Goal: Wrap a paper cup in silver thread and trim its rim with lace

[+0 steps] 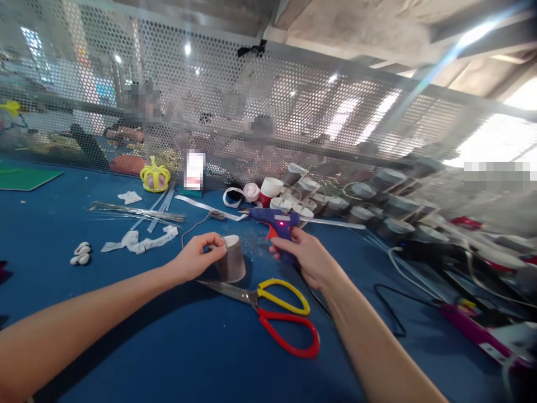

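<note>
Close against the left grip, whose hold I cannot tell, stands a tapered, pale-topped grey cup, while the right grip clasps a blue, red-triggered glue gun.

No legible text, labels or numbers.
</note>
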{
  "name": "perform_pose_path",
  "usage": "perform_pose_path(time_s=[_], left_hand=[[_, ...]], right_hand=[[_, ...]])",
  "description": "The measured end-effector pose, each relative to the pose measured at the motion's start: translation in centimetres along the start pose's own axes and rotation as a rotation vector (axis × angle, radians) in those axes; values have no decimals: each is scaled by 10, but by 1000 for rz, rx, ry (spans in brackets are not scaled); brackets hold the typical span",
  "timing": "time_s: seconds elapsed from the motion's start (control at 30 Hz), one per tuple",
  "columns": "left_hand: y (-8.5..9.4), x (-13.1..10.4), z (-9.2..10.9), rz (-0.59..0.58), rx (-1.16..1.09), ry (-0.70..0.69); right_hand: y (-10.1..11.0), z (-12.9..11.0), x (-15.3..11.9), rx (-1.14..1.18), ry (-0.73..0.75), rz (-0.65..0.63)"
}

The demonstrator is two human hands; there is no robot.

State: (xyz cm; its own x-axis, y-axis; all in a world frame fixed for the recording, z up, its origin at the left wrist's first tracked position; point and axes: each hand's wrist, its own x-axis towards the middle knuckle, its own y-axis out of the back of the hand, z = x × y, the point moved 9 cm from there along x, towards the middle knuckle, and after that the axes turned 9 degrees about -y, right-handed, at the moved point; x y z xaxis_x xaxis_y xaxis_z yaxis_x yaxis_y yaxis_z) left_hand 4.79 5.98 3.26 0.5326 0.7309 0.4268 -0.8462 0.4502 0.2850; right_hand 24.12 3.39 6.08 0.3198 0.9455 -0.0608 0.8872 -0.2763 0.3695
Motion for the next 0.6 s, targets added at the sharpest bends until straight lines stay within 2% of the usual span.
perform_pose_path(time_s=[0.17,0.23,0.4,0.6], left_hand=[[2,-1,-2,41,-34,-9],[2,-1,-5,59,-43,8],[3,-3,-7,92,-44,56],[3,-4,-10,112,-80,76]], right_hand=[[-13,-8,-35,18,35,-36],[-16,-5,-43,-47,43,-5],[-13,-13,-55,-201,147,94],[-14,-29,-58,-295,232,54]])
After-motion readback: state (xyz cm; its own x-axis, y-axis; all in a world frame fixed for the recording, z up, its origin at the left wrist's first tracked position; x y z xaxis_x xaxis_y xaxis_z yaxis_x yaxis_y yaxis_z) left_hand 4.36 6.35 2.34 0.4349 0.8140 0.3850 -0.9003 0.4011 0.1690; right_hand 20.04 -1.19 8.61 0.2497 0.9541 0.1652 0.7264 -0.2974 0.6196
